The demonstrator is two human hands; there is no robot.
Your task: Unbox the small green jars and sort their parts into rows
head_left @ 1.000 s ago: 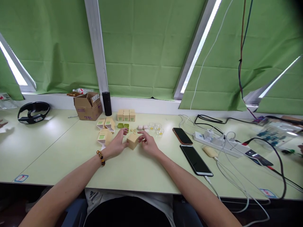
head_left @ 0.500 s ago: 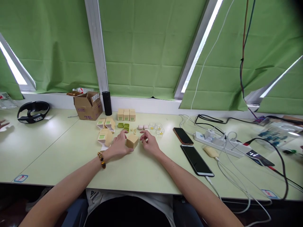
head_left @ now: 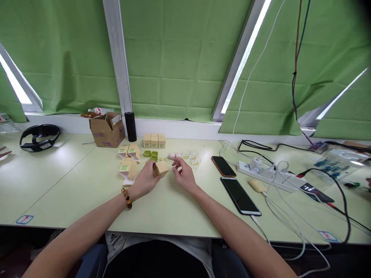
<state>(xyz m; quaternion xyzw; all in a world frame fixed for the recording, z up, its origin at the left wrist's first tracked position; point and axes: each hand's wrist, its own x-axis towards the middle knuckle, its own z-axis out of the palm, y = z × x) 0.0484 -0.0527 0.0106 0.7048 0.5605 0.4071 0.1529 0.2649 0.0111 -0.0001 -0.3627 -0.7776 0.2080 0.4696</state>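
Observation:
My left hand (head_left: 146, 177) is closed on the left side of a small tan cardboard box (head_left: 162, 167) and tilts it above the table. Just right of the box, my right hand (head_left: 183, 174) hovers with fingers bent and apart, holding nothing. Beyond the hands lie green square cups (head_left: 150, 155), tiny yellowish pieces (head_left: 162, 159), pale pink rolls (head_left: 174, 155) and clear plastic cups (head_left: 191, 156) with yellow bits. Left of my left hand are tan boxes with open flaps (head_left: 128, 168). Three closed tan boxes (head_left: 154, 141) stand in a row behind.
At the back left are a brown carton (head_left: 107, 130), a black cylinder (head_left: 130, 126) and a black headset (head_left: 39, 137). Two phones (head_left: 240, 196), a power strip (head_left: 268, 175) and tangled cables lie on the right. Another person's hand (head_left: 4, 152) shows at the left edge.
My left hand has shifted its grip, its thumb now higher on the box. The box has turned and tilted upward. My right hand has barely moved.

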